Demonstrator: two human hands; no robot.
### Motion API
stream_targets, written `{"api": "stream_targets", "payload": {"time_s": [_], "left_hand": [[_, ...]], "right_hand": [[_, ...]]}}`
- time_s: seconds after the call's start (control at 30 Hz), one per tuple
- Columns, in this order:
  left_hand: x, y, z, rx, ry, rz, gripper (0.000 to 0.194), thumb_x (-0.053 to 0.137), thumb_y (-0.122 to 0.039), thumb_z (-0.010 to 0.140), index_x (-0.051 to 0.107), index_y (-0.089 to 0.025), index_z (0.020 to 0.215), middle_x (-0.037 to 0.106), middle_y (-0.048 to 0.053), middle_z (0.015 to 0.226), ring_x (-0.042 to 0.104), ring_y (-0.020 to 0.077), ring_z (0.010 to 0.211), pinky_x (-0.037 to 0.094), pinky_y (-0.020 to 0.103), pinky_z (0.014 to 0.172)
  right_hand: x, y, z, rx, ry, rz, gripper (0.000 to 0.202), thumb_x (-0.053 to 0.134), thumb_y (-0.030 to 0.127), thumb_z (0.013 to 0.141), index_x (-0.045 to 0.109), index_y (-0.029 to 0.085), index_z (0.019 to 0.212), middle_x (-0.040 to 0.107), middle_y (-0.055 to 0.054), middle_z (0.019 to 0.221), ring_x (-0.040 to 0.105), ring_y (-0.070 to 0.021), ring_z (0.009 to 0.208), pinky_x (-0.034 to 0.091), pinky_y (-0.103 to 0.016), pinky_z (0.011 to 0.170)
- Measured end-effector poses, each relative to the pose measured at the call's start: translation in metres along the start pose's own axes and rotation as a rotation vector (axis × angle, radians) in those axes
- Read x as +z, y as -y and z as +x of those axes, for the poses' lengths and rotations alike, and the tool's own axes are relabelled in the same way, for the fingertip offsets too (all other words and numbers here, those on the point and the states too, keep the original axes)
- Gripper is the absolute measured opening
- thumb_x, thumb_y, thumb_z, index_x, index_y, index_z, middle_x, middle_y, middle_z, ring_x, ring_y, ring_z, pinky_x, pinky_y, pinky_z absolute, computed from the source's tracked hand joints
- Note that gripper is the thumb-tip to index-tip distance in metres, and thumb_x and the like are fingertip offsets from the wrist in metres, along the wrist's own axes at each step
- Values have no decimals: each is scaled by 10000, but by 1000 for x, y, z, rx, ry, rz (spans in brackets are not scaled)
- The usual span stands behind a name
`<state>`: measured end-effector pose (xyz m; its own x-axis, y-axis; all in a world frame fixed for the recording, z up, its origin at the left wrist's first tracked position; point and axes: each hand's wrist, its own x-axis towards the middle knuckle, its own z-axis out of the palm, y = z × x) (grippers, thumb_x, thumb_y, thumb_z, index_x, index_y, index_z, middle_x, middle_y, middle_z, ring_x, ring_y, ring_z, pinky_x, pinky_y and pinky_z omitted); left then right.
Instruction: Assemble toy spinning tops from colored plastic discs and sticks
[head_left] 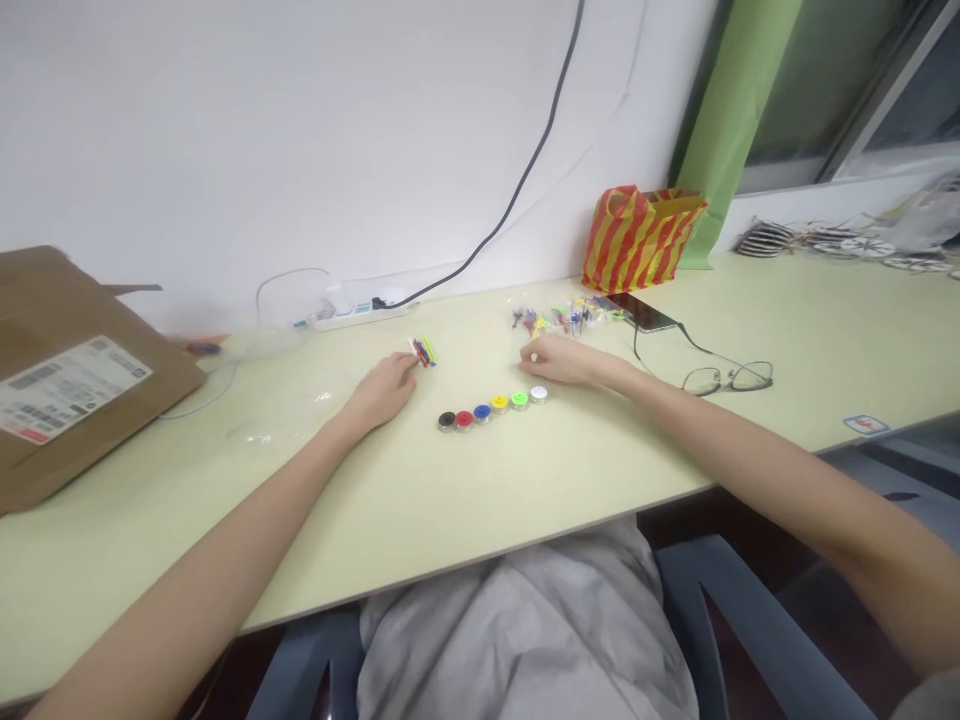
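A row of small round caps [482,412] in black, red, blue, yellow, green and white runs across the table between my hands. My left hand [384,387] rests palm down left of the row, its index fingertip at a small pile of coloured sticks [423,352] and nothing visibly held. Above the white end of the row is my right hand [555,359], its fingers curled together; whatever they hold, if anything, is too small to name. Just beyond it lies a clear bag with small coloured pieces [577,315].
A cardboard package [82,370] lies at the left, near crumpled clear plastic [289,420]. A power strip [358,312] sits against the wall. At the right are a striped bag [637,240], a phone [642,312] and eyeglasses [727,379]. The table's front edge [480,562] is near my lap.
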<state>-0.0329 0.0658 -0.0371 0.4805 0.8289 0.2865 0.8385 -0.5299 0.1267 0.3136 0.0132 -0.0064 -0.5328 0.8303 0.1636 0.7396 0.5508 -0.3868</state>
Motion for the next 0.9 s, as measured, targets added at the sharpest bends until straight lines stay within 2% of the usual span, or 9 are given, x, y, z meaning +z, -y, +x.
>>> {"api": "stream_targets", "payload": {"time_s": [0.1,0.2,0.3,0.4,0.47,0.6,0.77,0.9], "left_hand": [[0,0,0,-6,-7,-19,509,386,-272,910,529,-160,1385,548,138,1427,527,300,1304,415,455,1137],[-1,-3,0,-30,-16,-44,588,385,-288,920,398,-133,1486,526,159,1453,505,303,1340,393,464,1152],[0,-7,3,-40,29,-48,637,351,-380,974,275,-149,1563,416,157,1564,421,300,1431,328,462,1191],[4,-14,12,-82,101,-23,685,284,-507,1011,157,-203,1613,265,158,1645,236,308,1532,239,505,1218],[7,-20,19,-126,125,2,710,265,-560,1011,104,-239,1624,178,174,1668,166,325,1549,213,541,1211],[13,-29,34,-192,144,66,715,272,-604,1001,131,-275,1620,97,183,1679,184,349,1541,218,579,1190],[17,-27,39,-184,197,114,677,206,-599,1011,314,-234,1571,127,148,1681,163,316,1551,198,591,1199],[20,-23,39,-177,203,116,673,195,-562,1015,305,-192,1566,149,132,1679,160,289,1554,183,588,1212]], "right_hand": [[6,-5,3,-1,-47,-60,276,517,281,959,560,170,710,610,-36,702,485,-142,624,311,-264,621],[7,-4,4,-3,-38,-75,277,505,296,973,565,172,733,590,-30,700,466,-143,618,298,-264,619],[7,-2,3,-4,-29,-91,282,491,301,978,554,177,733,574,-25,690,462,-146,619,294,-264,623],[7,-2,3,-1,-30,-101,283,486,306,980,552,179,735,569,-24,687,457,-147,617,290,-264,619],[7,-2,3,5,-29,-107,278,489,308,979,563,178,745,579,-27,697,460,-148,622,290,-263,617],[7,-2,3,10,-23,-119,259,497,297,975,586,174,765,615,-41,736,488,-156,651,297,-264,630],[6,0,3,11,-21,-127,258,494,289,980,595,171,773,623,-50,746,491,-156,649,293,-264,624],[7,-1,3,5,-26,-119,257,495,282,977,601,169,772,628,-51,751,493,-157,655,298,-264,633]]}}
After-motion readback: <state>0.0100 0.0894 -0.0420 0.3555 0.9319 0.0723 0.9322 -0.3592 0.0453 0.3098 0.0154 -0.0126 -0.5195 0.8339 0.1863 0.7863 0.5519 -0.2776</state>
